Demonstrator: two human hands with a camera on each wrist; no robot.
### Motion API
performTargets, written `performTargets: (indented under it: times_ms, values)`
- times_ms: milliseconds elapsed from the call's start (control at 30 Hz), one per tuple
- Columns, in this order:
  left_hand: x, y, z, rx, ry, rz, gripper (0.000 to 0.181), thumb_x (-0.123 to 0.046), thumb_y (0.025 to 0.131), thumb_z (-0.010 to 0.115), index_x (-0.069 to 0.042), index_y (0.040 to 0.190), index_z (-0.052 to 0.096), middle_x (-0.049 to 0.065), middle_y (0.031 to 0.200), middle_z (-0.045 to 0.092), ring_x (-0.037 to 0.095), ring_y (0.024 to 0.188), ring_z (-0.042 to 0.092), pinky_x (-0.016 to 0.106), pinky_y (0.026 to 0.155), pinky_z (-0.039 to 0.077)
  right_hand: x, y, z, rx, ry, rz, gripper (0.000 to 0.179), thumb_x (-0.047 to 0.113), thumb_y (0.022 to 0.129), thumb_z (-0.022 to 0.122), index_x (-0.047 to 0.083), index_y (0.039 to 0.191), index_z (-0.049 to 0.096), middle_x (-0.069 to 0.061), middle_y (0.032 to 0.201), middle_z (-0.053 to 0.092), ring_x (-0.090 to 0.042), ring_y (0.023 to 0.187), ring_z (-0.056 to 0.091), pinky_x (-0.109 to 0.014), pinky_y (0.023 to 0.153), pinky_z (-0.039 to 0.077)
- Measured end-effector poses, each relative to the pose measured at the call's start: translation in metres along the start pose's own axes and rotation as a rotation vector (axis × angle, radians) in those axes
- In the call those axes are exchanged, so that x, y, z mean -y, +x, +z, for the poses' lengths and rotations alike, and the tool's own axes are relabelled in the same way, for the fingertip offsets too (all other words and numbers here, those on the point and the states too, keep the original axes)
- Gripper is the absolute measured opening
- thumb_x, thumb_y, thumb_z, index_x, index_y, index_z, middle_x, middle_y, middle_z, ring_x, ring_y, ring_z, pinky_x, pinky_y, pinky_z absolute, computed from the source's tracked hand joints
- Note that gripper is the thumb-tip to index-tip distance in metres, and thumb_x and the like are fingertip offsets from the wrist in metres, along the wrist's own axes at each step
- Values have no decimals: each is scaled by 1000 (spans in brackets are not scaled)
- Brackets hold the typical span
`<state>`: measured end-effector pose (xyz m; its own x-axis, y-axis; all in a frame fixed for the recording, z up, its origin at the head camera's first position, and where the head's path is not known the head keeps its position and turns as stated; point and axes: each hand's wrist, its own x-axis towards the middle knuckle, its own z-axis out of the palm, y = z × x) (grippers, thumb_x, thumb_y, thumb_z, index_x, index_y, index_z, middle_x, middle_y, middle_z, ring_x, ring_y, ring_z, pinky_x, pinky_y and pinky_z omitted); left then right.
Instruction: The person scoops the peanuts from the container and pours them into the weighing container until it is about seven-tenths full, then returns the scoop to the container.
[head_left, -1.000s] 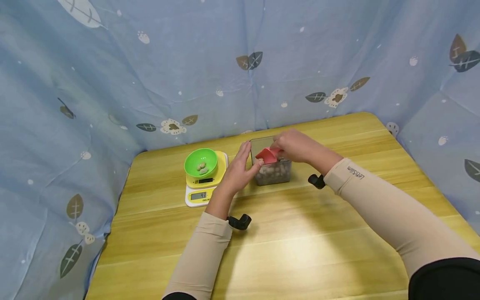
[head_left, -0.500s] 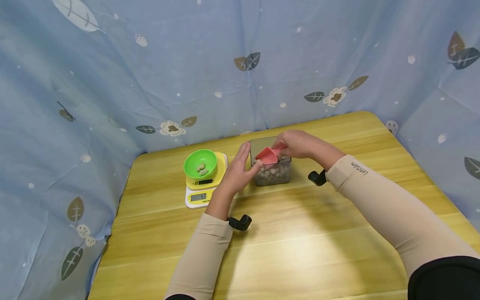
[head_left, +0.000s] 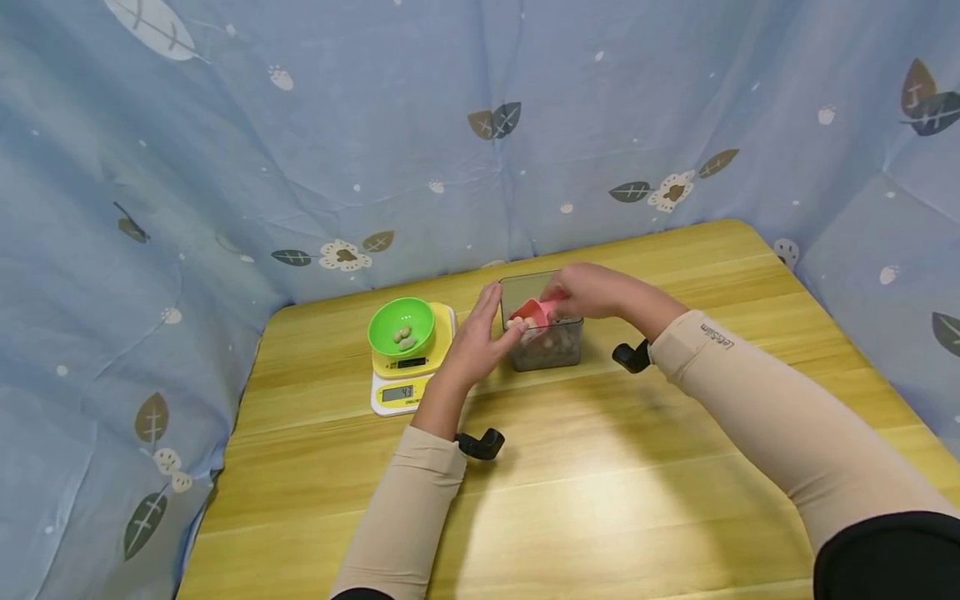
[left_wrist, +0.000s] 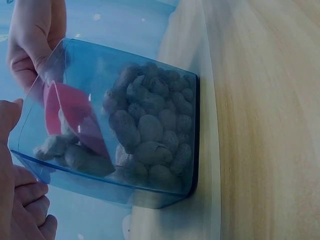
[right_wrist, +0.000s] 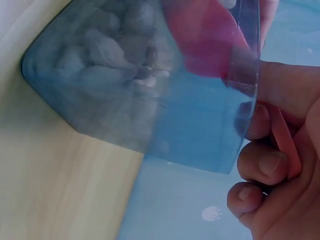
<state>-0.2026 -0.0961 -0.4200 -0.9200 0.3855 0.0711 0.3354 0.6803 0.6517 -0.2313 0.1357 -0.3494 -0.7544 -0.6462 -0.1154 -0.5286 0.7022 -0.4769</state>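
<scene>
My right hand [head_left: 596, 290] grips the handle of a pink scoop [head_left: 538, 310] inside a clear, grey-tinted plastic box [head_left: 551, 357]. In the left wrist view, several unshelled peanuts [left_wrist: 90, 161] lie in and at the mouth of the tilted scoop [left_wrist: 80, 112]. More peanuts [left_wrist: 150, 127] fill the lower part of the box. My left hand [head_left: 474, 343] rests against the box's left side with fingers extended, its thumb near the front rim. The right wrist view shows my curled fingers [right_wrist: 262, 162] around the scoop handle [right_wrist: 286, 142].
Left of the box stands a yellow and white kitchen scale [head_left: 442, 342], its display [head_left: 397, 393] lit with digits. On it sits a green bowl [head_left: 382, 321] holding a few peanuts [head_left: 403, 335]. A patterned blue curtain [head_left: 420, 125] hangs around the wooden table [head_left: 585, 467].
The scoop has tilted and shifted slightly within the box, and peanuts now show at its mouth. My left hand, the bowl and the scale stay in place.
</scene>
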Motion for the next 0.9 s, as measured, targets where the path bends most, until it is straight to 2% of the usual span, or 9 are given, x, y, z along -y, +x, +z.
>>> performTargets:
  times_ms: [167, 400, 600, 667, 833, 900]
  values:
    - [0, 0, 1, -10, 6, 13, 87, -64, 94, 50, -18, 160, 16, -5, 166, 10, 20, 152, 16, 46, 120, 24, -7, -6, 0, -48, 63, 45, 17, 13, 92, 67, 6, 106, 75, -4, 94, 73, -17, 80, 59, -36, 75, 51]
    - [1, -1, 0, -2, 10, -3, 91, -72, 91, 44, -22, 160, 12, -4, 167, 7, 20, 152, 14, 46, 121, 22, -23, -20, 0, -146, 146, 73, 33, 21, 94, 67, 2, 122, 69, -16, 117, 70, -27, 102, 64, -46, 88, 52]
    - [1, -1, 1, 3, 7, 0, 87, -67, 94, 46, -23, 160, 12, -5, 167, 6, 20, 152, 13, 48, 121, 22, -34, -30, -1, -183, 237, 112, 38, 23, 95, 66, 2, 126, 66, -18, 127, 65, -32, 114, 62, -50, 94, 50]
    - [1, -1, 1, 1, 6, 3, 86, -66, 94, 47, -23, 160, 12, -5, 166, 7, 20, 152, 13, 47, 120, 23, -36, -31, 0, -193, 263, 119, 38, 22, 95, 67, 2, 127, 66, -18, 127, 66, -30, 111, 63, -48, 92, 51]
    - [1, -1, 0, -3, 4, 8, 85, -64, 95, 48, -21, 160, 13, -4, 167, 8, 20, 152, 14, 47, 120, 23, -38, -33, 2, -203, 321, 148, 34, 21, 95, 67, 5, 125, 68, -14, 123, 68, -22, 89, 60, -37, 76, 48]
    - [1, -1, 0, -3, 2, 9, 84, -63, 95, 48, -21, 160, 13, -4, 167, 8, 20, 152, 14, 47, 121, 23, -38, -33, 2, -202, 333, 159, 34, 20, 95, 66, 5, 126, 68, -14, 122, 68, -22, 88, 59, -37, 75, 47]
